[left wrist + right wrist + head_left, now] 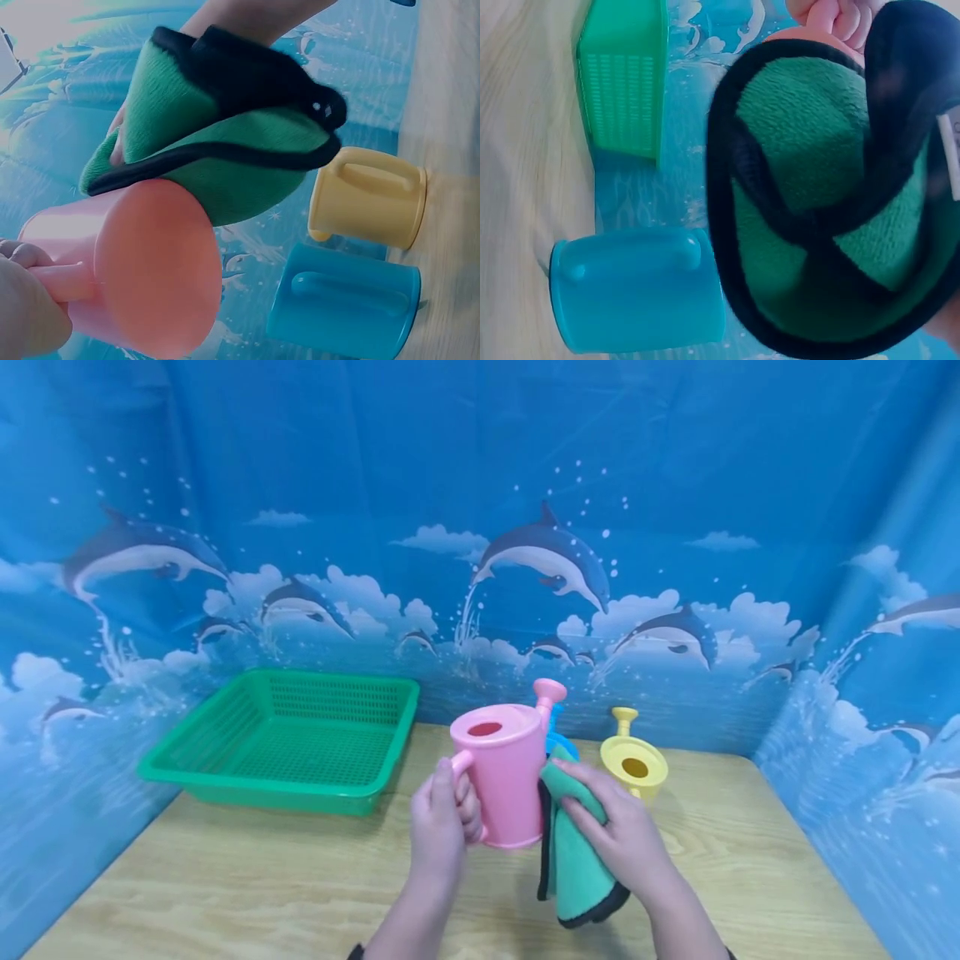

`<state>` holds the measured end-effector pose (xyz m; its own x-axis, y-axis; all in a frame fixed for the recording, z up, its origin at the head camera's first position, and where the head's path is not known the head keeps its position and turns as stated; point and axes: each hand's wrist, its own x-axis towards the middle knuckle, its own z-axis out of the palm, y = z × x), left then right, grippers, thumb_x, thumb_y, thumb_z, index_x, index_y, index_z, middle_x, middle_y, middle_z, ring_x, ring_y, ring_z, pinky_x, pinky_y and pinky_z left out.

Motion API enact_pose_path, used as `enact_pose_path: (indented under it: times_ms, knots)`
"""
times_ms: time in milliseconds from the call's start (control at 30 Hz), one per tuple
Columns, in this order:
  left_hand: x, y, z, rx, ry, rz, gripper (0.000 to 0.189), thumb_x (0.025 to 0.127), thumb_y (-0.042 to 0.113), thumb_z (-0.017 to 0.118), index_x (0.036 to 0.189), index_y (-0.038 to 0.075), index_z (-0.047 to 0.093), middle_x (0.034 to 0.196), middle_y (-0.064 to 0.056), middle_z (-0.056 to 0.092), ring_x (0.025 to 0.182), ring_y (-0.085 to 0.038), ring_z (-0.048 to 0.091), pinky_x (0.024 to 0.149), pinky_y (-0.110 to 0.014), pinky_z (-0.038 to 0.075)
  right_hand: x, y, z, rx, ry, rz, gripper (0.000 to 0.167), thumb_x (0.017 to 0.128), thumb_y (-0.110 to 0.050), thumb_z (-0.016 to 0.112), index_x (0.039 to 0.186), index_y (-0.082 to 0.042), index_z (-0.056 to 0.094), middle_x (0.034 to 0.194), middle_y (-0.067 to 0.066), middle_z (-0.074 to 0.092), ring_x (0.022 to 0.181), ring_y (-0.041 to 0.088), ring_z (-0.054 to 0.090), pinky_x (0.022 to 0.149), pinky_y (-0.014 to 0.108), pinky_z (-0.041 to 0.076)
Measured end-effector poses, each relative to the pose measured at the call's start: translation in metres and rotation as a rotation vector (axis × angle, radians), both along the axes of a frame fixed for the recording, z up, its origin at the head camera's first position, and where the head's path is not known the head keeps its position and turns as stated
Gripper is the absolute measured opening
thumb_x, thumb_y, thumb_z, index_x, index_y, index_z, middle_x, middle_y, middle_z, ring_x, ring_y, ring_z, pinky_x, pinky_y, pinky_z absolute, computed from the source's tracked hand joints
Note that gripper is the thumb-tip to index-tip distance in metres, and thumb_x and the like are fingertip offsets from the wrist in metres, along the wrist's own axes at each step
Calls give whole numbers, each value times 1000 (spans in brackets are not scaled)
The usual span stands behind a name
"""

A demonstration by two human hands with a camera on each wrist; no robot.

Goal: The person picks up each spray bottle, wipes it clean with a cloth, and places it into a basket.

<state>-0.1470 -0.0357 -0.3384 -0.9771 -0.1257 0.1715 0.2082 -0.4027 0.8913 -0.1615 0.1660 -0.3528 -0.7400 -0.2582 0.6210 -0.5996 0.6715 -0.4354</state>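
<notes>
Head view shows a green basket at far left on the counter; right of it, the left hand has its fingers curled round the handle of a pink watering can, raised off the counter. The right hand grasps a green cloth against its right side. Beyond stand a blue watering can and, farther right, a yellow watering can. Held by its handle alone, the pink watering can could twist if the cloth presses hard.
</notes>
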Motion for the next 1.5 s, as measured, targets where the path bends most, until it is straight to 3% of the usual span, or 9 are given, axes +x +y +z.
enact_pose_path:
  times_ms: [200, 367, 500, 633, 767, 933, 1200, 1300, 1500]
  knots:
    - [-2, -3, 0, 50, 16, 66, 50, 104, 38, 38, 63, 10, 29, 49, 5, 28, 39, -7, 27, 42, -18, 22, 1, 5, 4, 113, -127, 82, 38, 93, -21, 64, 130, -29, 58, 126, -6, 64, 115, 20, 62, 89, 44, 54]
    - [-4, -2, 1, 76, 5, 62, 50, 104, 35, 35, 62, 10, 28, 48, 6, 27, 38, -6, 25, 42, -18, 20, 2, 12, 7, 166, -169, 120, 39, 92, -20, 66, 129, -30, 59, 126, -8, 64, 116, 17, 62, 90, 40, 54]
    - [-4, -3, 1, 89, 7, 41, 48, 104, 35, 33, 62, 11, 29, 47, 6, 27, 38, -6, 25, 41, -18, 20, 2, 13, 6, 170, -113, 114, 42, 90, -16, 68, 128, -29, 59, 129, -4, 62, 119, 22, 60, 91, 45, 53]
    - [-4, -4, -1, 83, 8, -18, 48, 104, 36, 33, 62, 13, 28, 48, 7, 27, 39, -6, 25, 41, -18, 20, 2, 9, 6, 87, -2, 95, 47, 86, -6, 70, 127, -26, 61, 138, 4, 53, 118, 26, 57, 86, 46, 55]
    - [-4, -2, -3, 64, 11, -113, 48, 104, 35, 31, 62, 13, 26, 48, 8, 26, 39, -5, 25, 42, -18, 20, 2, 7, 6, -47, 131, 73, 51, 80, 5, 71, 124, -20, 63, 131, 11, 47, 114, 13, 51, 83, 30, 53]
    - [-3, 2, -6, 14, 58, -211, 48, 104, 34, 30, 62, 12, 26, 47, 10, 27, 39, -3, 25, 42, -17, 21, 0, 10, 8, -179, 232, 72, 51, 77, 10, 69, 122, -14, 64, 124, 13, 53, 120, 4, 45, 94, 11, 39]
    - [-2, 4, -9, -39, 139, -303, 50, 104, 32, 31, 68, -1, 19, 49, 10, 27, 41, -3, 24, 43, -16, 20, 0, 15, 10, -302, 245, 44, 47, 81, 12, 64, 123, -7, 62, 128, 2, 55, 121, 2, 47, 93, 7, 39]
    - [-2, 3, -8, -34, 143, -300, 49, 104, 32, 30, 66, 3, 21, 49, 9, 26, 41, -3, 24, 43, -16, 20, 1, 15, 11, -307, 240, 58, 47, 80, 13, 65, 122, -7, 63, 128, 0, 56, 121, 2, 47, 94, 8, 39]
    - [-5, -3, -7, 59, 136, -257, 46, 104, 31, 27, 63, 11, 23, 48, 5, 23, 41, -6, 21, 42, -19, 17, 0, 11, 8, -233, 197, 109, 50, 77, 12, 67, 121, -11, 65, 124, 10, 58, 119, 4, 49, 93, 11, 41]
